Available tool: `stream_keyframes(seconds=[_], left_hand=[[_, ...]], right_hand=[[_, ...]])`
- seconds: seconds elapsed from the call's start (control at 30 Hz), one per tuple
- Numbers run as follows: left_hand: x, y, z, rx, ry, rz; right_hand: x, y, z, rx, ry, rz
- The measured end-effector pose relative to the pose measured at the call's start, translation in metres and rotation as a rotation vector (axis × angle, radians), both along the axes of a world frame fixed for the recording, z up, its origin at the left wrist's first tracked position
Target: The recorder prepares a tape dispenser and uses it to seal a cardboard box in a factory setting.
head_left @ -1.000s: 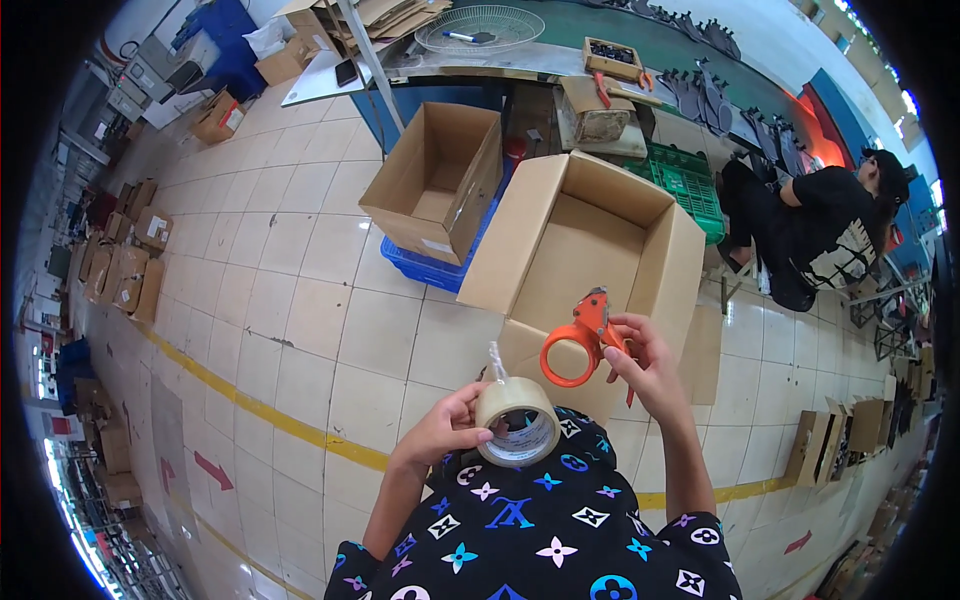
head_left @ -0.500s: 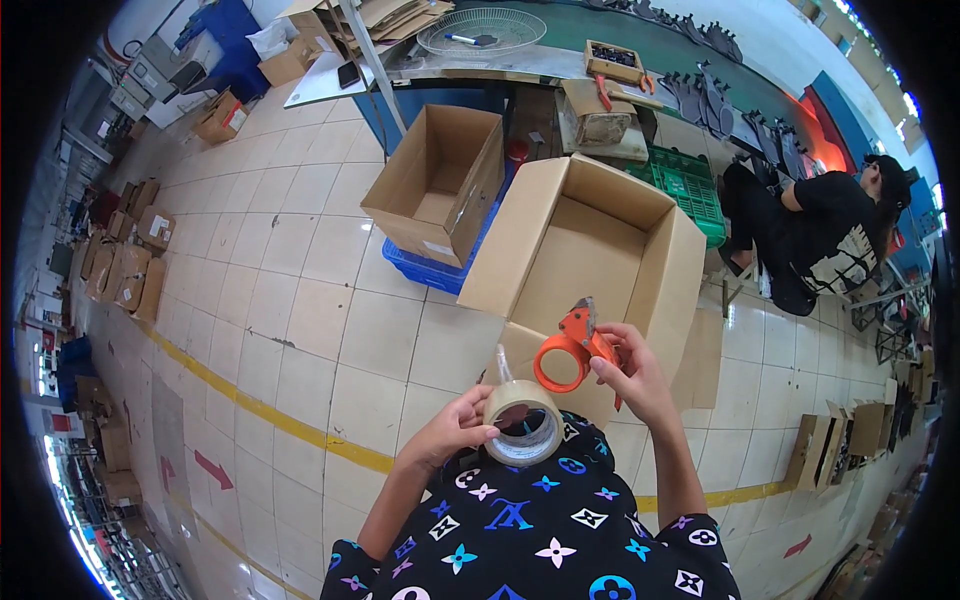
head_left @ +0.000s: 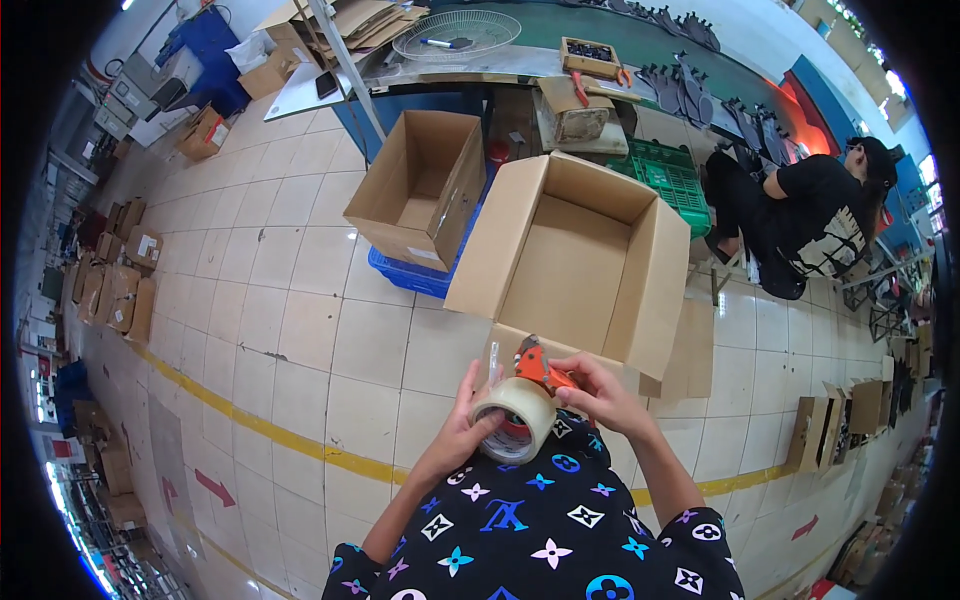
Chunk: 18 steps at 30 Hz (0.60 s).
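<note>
In front of my body, my left hand (head_left: 458,430) grips a wide roll of clear packing tape (head_left: 540,408), its thumb in the core. A loose tape end (head_left: 494,361) sticks up from the roll. My right hand (head_left: 605,393) is closed around an orange tape dispenser (head_left: 534,366) with a grey metal head. The dispenser sits against the roll's far side, and its ring is mostly hidden behind the roll. Just beyond my hands stands a large open cardboard box (head_left: 570,270) with nothing visible inside and its left flap folded outward.
A smaller open carton (head_left: 415,190) rests on a blue crate (head_left: 410,275) to the left of the big box. Behind is a workbench holding a wire fan guard (head_left: 470,45) and a small parts box (head_left: 590,57). A seated co-worker (head_left: 825,210) is at right, beside a green crate (head_left: 670,185).
My right hand has brought the dispenser left and down, from beside the tape roll to against it. My left hand and the roll have shifted slightly left, and the roll has turned.
</note>
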State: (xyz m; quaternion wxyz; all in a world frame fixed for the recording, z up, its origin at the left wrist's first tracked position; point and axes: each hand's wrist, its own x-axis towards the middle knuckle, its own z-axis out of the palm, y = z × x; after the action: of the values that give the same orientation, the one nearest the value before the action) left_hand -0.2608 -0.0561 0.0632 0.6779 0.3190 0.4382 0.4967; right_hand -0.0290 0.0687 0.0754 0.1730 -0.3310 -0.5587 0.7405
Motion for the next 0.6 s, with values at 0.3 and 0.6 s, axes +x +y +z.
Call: stream_keyframes(seconds=[0.3,0.6], left_hand=[[0.004,0.007,0.004,-0.273,0.014,0.106],[-0.023,-0.001,-0.007,-0.226,-0.294,-0.02]], right_hand=[[-0.024,-0.013,0.002,0.135,-0.227,-0.003],[-0.013,-0.009,0.012,-0.069,-0.001,0.032]])
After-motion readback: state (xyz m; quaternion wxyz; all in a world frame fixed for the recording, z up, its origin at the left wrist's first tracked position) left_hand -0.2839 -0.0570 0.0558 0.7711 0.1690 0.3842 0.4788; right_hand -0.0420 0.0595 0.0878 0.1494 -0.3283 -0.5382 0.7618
